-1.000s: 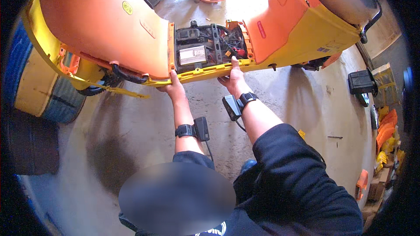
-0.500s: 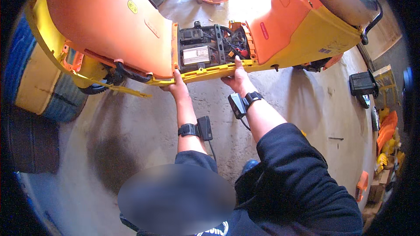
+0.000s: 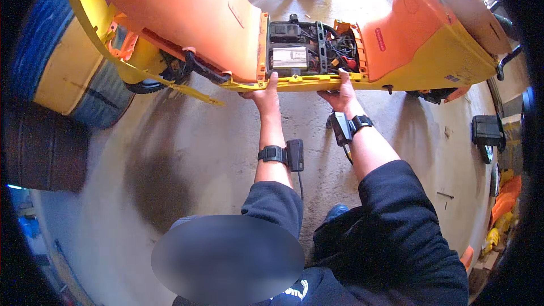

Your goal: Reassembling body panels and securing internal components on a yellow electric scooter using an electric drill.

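An orange and yellow scooter point(image 3: 391, 45) stands across the top of the picture, its footwell open. Inside show a silver finned box point(image 3: 290, 56), black parts and a bundle of wires point(image 3: 343, 44) with a red connector. Along the near edge of the footwell runs a yellow side trim strip point(image 3: 309, 83). My left hand point(image 3: 266, 100) grips this strip at its left part, thumb on top, fingers curled beneath and partly hidden. Farther right, my right hand point(image 3: 341, 98) holds the same strip in a like grip, its thumb by the wires.
A loose-ended yellow panel point(image 3: 102, 45) curves down at the scooter's left. Beyond it stand a blue and cream drum point(image 3: 62, 73) and a dark brown drum point(image 3: 48, 147). A black box-like object point(image 3: 488, 130) is at the right, above orange and yellow plastic parts point(image 3: 504, 204).
The view has shifted, so scooter and hands sit farther right in it. My left thumb has moved rightward and up onto the trim strip. The right hand keeps its hold.
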Motion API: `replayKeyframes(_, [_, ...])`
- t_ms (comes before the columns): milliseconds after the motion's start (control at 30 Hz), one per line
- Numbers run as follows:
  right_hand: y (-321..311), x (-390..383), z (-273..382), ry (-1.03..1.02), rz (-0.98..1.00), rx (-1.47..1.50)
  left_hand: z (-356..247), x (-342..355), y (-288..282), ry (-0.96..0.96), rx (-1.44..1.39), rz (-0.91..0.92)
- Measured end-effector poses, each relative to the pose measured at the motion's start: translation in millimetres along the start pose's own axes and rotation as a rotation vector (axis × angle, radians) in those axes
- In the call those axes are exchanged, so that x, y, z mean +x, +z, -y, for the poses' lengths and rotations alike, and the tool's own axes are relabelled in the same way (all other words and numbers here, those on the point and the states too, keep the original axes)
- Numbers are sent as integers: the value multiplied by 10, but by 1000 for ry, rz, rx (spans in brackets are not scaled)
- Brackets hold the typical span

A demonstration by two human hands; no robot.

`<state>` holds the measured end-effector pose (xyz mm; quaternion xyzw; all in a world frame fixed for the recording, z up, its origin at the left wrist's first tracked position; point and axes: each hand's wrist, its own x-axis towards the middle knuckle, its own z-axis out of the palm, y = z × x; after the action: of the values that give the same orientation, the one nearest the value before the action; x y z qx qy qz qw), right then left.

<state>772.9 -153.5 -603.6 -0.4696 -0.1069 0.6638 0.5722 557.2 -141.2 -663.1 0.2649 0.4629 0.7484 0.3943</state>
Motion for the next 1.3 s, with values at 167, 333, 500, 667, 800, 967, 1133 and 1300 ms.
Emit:
replayKeyframes(167, [-92, 71, 65, -3, 35, 11, -50, -104, 200, 156, -24, -55])
replayKeyframes(333, [135, -14, -6, 58, 19, 35, 15, 84, -33, 33, -43, -17])
replayKeyframes(500, [102, -42, -70, -53, -30, -27, -82, 6, -93, 15, -145, 116])
replayKeyframes(667, [43, -31, -56, -34, -43, 105, -424, -164, -47, -393, -349, -27])
replayKeyframes(800, [79, -70, -48, -16, -20, 127, -429, -122, -86, -365, -485, 16])
replayKeyframes(967, [116, -114, -56, -104, -25, 182, -450, -182, 2, -320, -449, -47])
replayKeyframes(1133, [152, -144, -55, -95, -48, 192, -436, -164, -21, -332, -460, -19])
replayKeyframes(1300, [151, -133, -53, -93, -10, 185, -435, -157, -34, -289, -453, -9])
